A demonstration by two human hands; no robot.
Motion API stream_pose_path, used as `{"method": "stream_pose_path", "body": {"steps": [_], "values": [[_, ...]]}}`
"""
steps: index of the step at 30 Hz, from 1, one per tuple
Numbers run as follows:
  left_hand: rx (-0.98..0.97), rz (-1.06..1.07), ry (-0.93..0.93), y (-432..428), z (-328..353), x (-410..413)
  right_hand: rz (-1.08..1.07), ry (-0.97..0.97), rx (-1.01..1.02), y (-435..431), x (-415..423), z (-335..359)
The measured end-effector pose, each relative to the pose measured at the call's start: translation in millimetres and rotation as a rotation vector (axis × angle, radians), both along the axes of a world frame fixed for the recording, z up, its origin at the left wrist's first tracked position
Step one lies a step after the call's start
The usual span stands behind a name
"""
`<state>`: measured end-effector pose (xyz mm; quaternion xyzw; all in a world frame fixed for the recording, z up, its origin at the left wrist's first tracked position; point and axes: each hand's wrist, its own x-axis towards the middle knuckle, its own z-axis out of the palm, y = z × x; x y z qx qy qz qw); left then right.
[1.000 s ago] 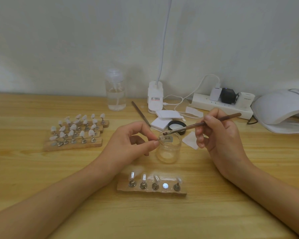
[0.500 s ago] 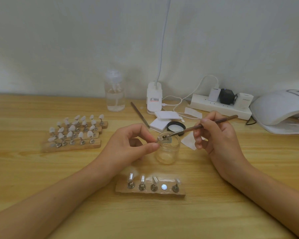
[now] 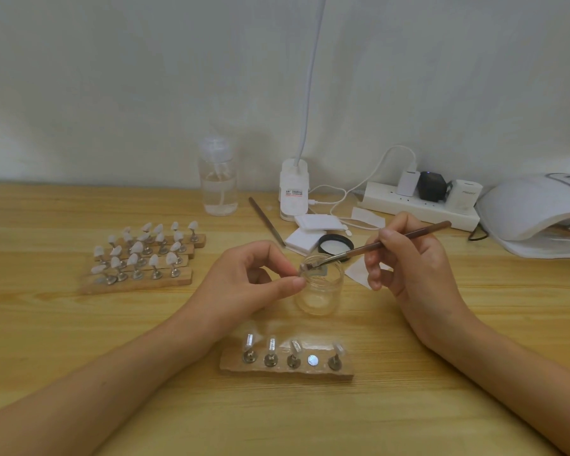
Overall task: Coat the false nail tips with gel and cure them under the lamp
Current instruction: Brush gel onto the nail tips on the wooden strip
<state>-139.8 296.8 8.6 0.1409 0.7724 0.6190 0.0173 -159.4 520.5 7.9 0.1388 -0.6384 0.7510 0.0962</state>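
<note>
My left hand (image 3: 247, 281) pinches a small nail-tip stand (image 3: 302, 270) between thumb and forefinger, holding it over the mouth of a clear glass gel jar (image 3: 320, 292). My right hand (image 3: 408, 268) grips a brown brush (image 3: 392, 241), and its bristle end touches the held tip. In front of me lies a wooden holder (image 3: 287, 368) carrying several clear nail tips on metal stands, with one bare magnet spot. The white curing lamp (image 3: 537, 215) sits at the far right.
Wooden holders with several white nail tips (image 3: 142, 255) lie at the left. Behind the jar are its black lid (image 3: 336, 246), white pads (image 3: 305, 232), a second brush (image 3: 265, 220), a clear pump bottle (image 3: 218, 182), a desk lamp base (image 3: 294, 192) and a power strip (image 3: 418, 202).
The brush tip has dropped from above the jar down onto the tip held at the jar's mouth. Both hands stay in nearly the same place.
</note>
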Motion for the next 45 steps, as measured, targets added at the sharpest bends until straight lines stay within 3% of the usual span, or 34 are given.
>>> {"method": "stream_pose_path", "body": {"steps": [13, 45], "values": [[0.003, -0.015, -0.001, 0.1, -1.6, -1.5, -0.015, -0.007, -0.070, 1.2, -0.1, 2.2], [0.011, -0.017, 0.014, -1.5, -4.7, -3.6, -0.024, 0.004, 0.012, -0.1, 1.1, -0.3]]}}
